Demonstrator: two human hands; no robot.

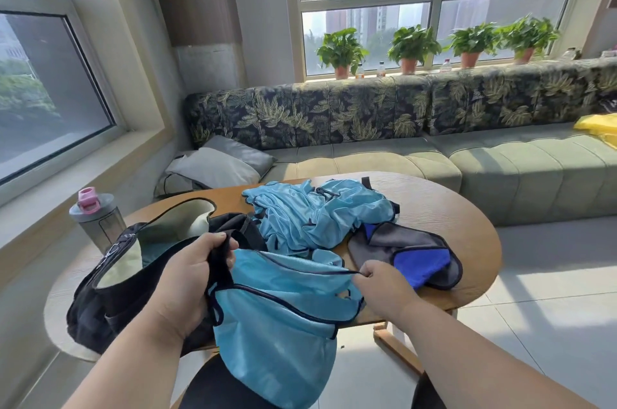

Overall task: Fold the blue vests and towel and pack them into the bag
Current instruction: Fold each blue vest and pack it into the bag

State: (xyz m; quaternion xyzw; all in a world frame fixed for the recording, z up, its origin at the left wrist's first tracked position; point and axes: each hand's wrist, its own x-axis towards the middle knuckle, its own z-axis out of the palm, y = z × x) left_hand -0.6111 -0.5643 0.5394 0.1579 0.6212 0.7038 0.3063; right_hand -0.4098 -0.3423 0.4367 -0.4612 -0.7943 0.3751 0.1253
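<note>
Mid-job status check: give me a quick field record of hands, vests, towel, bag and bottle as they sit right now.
left hand: grips a dark strap end of the held vest
right hand: pinches the vest's dark-trimmed edge
held vest: unfolded, stretched between both hands, hanging off the table's near edge
vest pile: crumpled, mid-table
towel: grey and blue, loosely folded over, right of the pile
bag: black, open, on the left of the table
bottle: upright, behind the bag
table: wooden, oval

Bag (100, 301): near end hidden behind left forearm. Yellow item (601, 128): cut by right edge. Windowsill bottles (380, 69): too small to identify.
</note>
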